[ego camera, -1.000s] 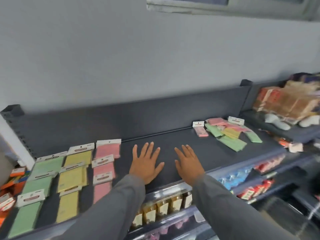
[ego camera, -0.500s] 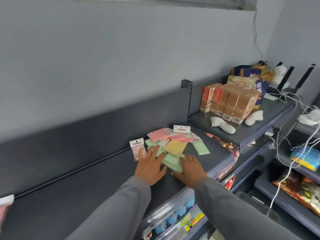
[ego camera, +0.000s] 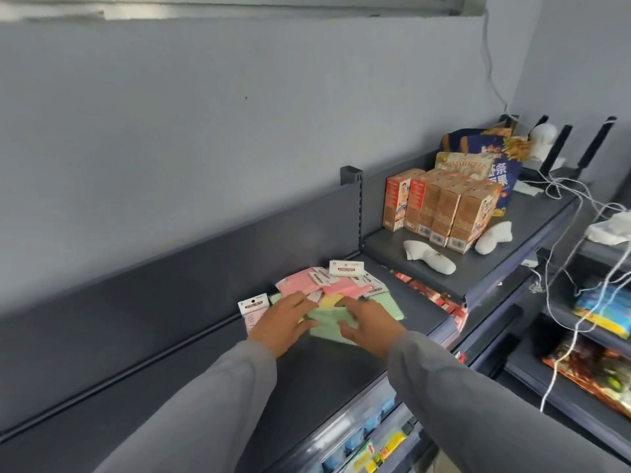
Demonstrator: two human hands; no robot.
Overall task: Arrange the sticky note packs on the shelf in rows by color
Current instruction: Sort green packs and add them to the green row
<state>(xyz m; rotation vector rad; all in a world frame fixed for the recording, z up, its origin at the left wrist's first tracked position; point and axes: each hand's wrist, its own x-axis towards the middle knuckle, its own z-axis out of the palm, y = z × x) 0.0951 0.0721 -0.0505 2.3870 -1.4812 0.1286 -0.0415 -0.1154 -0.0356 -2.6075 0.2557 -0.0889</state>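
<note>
both grey-sleeved arms reach forward to a loose heap of pink, yellow and green sticky note packs (ego camera: 336, 295) at the far right end of the dark grey metal shelf (ego camera: 170, 343). the left hand (ego camera: 285, 324), at the heap's 8 o'clock, lies palm down with fingers spread on the packs. the right hand (ego camera: 367, 324), at 5 o'clock, rests fingers straight on a green pack. a pale pink pack (ego camera: 252, 310) lies at the heap's 9 o'clock.

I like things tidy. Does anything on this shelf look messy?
Yes. The sticky note packs lie in a jumbled heap, pink, yellow and green overlapping at odd angles. One pink pack sits apart on the left. Both hands rest on the heap.
</note>
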